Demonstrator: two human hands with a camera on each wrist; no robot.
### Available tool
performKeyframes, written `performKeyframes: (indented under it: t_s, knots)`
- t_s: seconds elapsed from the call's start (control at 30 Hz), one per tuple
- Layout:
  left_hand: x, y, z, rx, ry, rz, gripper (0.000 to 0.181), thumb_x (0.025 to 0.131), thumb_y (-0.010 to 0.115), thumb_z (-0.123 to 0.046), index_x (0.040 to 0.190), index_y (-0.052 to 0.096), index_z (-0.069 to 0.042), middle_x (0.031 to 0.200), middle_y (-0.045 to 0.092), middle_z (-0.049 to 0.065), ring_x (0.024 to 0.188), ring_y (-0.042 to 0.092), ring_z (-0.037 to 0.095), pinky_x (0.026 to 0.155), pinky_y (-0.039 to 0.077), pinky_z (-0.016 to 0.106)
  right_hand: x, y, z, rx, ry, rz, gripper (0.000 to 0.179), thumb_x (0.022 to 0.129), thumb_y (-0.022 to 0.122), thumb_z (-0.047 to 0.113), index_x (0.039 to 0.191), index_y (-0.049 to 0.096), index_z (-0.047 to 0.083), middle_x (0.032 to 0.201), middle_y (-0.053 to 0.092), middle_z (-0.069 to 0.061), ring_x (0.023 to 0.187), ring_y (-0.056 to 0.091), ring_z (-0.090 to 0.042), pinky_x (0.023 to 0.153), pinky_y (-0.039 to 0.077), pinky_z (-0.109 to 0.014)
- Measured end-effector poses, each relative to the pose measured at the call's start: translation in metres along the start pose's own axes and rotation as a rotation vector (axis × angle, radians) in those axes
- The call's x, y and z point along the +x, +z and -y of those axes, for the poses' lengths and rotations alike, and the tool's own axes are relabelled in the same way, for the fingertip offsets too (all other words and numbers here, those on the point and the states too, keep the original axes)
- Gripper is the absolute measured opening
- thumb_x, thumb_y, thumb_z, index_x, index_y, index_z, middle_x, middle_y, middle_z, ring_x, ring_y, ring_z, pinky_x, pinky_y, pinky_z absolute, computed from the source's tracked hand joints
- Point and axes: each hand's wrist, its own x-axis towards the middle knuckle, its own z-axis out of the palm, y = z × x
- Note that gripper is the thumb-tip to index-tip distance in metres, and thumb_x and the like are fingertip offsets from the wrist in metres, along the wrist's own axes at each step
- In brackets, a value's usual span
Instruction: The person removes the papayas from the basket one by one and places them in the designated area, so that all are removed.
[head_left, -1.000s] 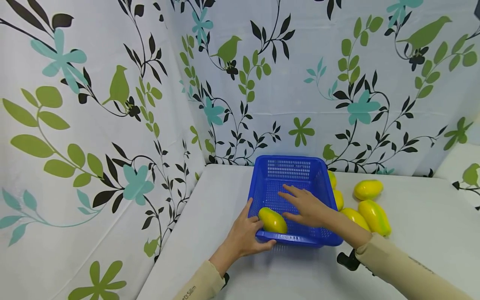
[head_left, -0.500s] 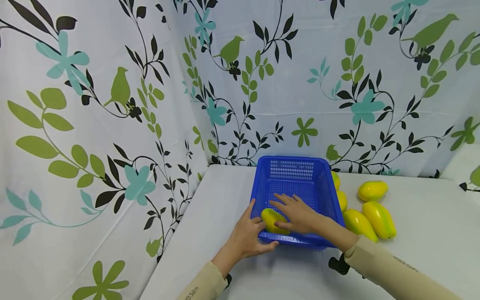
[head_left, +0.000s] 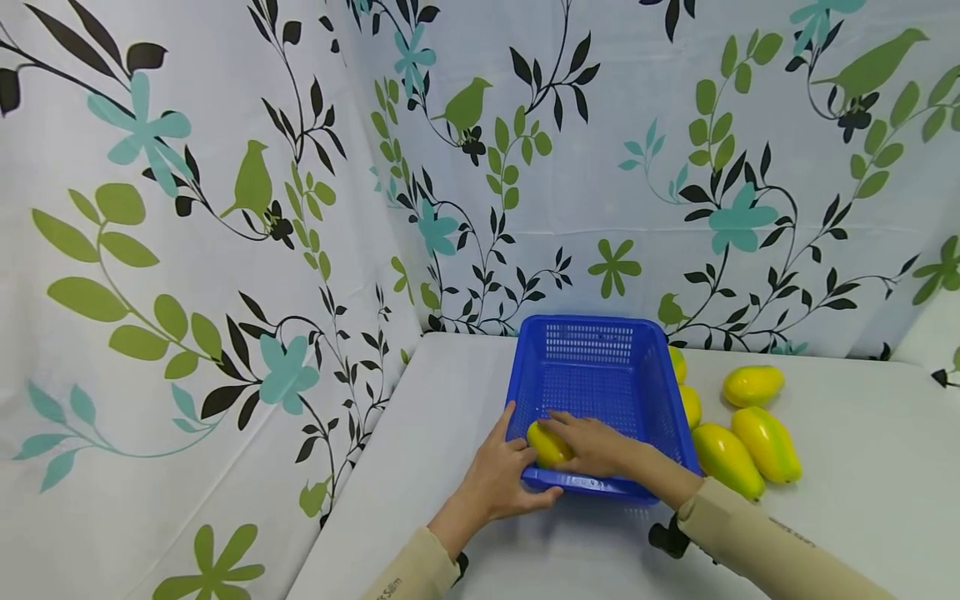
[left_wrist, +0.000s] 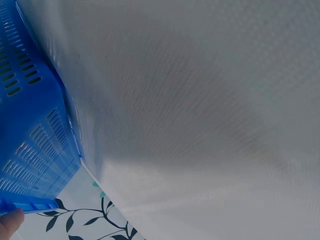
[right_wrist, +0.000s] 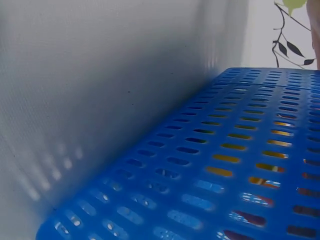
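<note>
A blue slatted plastic basket [head_left: 592, 327] stands on the white table in the head view. My left hand [head_left: 491, 483] grips its near left corner, thumb along the front rim; a fingertip [left_wrist: 10, 223] shows at the rim in the left wrist view. Inside that corner lies a yellow mango [head_left: 546, 444]. My right hand [head_left: 596, 446] reaches over the front rim and holds the mango, covering its right side with bent fingers. In the right wrist view the slotted basket wall [right_wrist: 200, 150] fills the lower part, with yellow showing through some slots.
To the basket's right several more mangoes lie on the white table [head_left: 862, 467]: one mango [head_left: 753, 386] at the back, another mango [head_left: 767, 444] beside a greenish mango [head_left: 727, 460], others against the basket wall. A patterned curtain [head_left: 547, 167] hangs behind and at the left.
My right hand has moved left and down inside the basket, from above its middle onto the mango, and now holds it. The left hand has kept its grip on the corner.
</note>
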Motion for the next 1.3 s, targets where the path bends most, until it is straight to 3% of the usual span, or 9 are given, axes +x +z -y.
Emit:
performKeyframes:
  t_s: [0.23, 0.4, 0.7, 0.9, 1.1, 1.3]
  knots:
    - [0.002, 0.0, 0.0, 0.002, 0.005, 0.006, 0.056, 0.08, 0.046, -0.067, 0.079, 0.068, -0.015, 0.077, 0.068, -0.004, 0.099, 0.064, 0.017, 0.114, 0.016, 0.054, 0.002, 0.002, -0.005, 0.089, 0.01, 0.057, 0.072, 0.084, 0.064, 0.043, 0.142, 0.036, 0.011, 0.135, 0.046, -0.014, 0.103, 0.055, -0.027, 0.09, 0.047, -0.057]
    - [0.003, -0.002, -0.001, 0.006, -0.009, 0.015, 0.059, 0.081, 0.045, -0.068, 0.081, 0.069, -0.014, 0.077, 0.068, -0.003, 0.104, 0.062, 0.02, 0.114, 0.016, 0.054, 0.002, 0.004, -0.009, 0.118, -0.011, 0.054, 0.074, 0.083, 0.065, 0.042, 0.143, 0.034, 0.01, 0.134, 0.046, -0.013, 0.102, 0.054, -0.025, 0.091, 0.047, -0.056]
    - [0.003, -0.003, -0.002, 0.0, -0.011, 0.003, 0.062, 0.08, 0.045, -0.068, 0.082, 0.071, -0.012, 0.076, 0.068, -0.001, 0.116, 0.054, 0.029, 0.114, 0.017, 0.054, 0.001, 0.002, -0.012, 0.067, 0.017, 0.059, 0.075, 0.082, 0.065, 0.047, 0.143, 0.036, 0.014, 0.133, 0.049, -0.009, 0.1, 0.054, -0.022, 0.09, 0.048, -0.053]
    - [0.004, -0.004, 0.0, 0.012, 0.002, -0.004, 0.059, 0.08, 0.044, -0.068, 0.076, 0.069, -0.015, 0.073, 0.067, -0.002, 0.113, 0.056, 0.029, 0.113, 0.019, 0.054, -0.004, -0.013, -0.008, 0.036, 0.04, 0.037, 0.074, 0.081, 0.067, 0.043, 0.143, 0.036, 0.016, 0.134, 0.048, -0.007, 0.099, 0.054, -0.02, 0.088, 0.049, -0.051]
    - [0.003, -0.004, 0.0, 0.017, -0.022, 0.023, 0.064, 0.08, 0.041, -0.07, 0.083, 0.072, -0.015, 0.08, 0.07, 0.0, 0.122, 0.049, 0.031, 0.115, 0.015, 0.052, -0.014, -0.028, -0.005, 0.038, 0.04, 0.005, 0.077, 0.08, 0.07, 0.042, 0.144, 0.036, 0.016, 0.134, 0.048, -0.007, 0.098, 0.054, -0.019, 0.087, 0.05, -0.048]
    - [0.003, -0.004, 0.0, 0.026, -0.005, 0.001, 0.065, 0.079, 0.041, -0.07, 0.082, 0.073, -0.013, 0.08, 0.071, 0.001, 0.111, 0.058, 0.024, 0.115, 0.016, 0.051, -0.023, -0.034, -0.01, 0.015, 0.047, -0.013, 0.079, 0.079, 0.067, 0.051, 0.144, 0.036, 0.019, 0.135, 0.047, -0.003, 0.097, 0.053, -0.015, 0.087, 0.051, -0.045]
